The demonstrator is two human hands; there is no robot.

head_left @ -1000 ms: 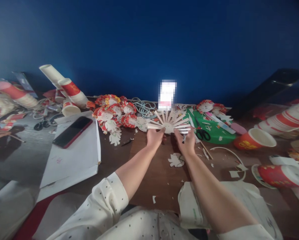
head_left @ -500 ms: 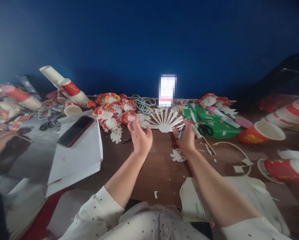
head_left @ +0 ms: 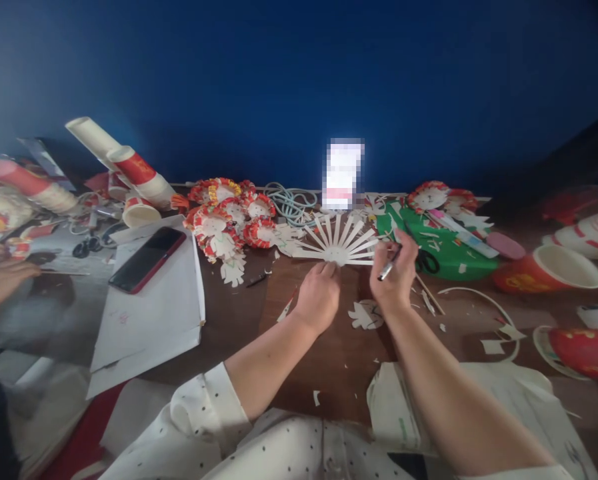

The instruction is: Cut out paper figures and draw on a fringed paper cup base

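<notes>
A white paper cutout (head_left: 335, 253), cut into strips that fan out from a round base with faint marks on it, lies on the brown table. My left hand (head_left: 321, 297) is closed, its fingertips gripping the lower edge of that base. To the right, my right hand (head_left: 395, 270) holds a dark pen (head_left: 387, 265), slanted beside the strip ends. Below this hand lies a small white paper piece (head_left: 365, 315) with a jagged edge. Red-and-white paper crafts (head_left: 223, 217) with drawn faces are heaped to the left of the cutout.
A phone (head_left: 149, 260) rests on white sheets at left; a lit screen (head_left: 343, 175) stands behind. Scissors (head_left: 430, 262) lie on a green sheet (head_left: 456, 265) with scraps. Paper cups (head_left: 569, 267) lie at right. Another person's hand (head_left: 9, 280) is at far left.
My left hand has gone from open beside the cutout to closed on its lower edge. My right hand, with the pen, has come away from the cutout to the right. The view has shifted slightly.
</notes>
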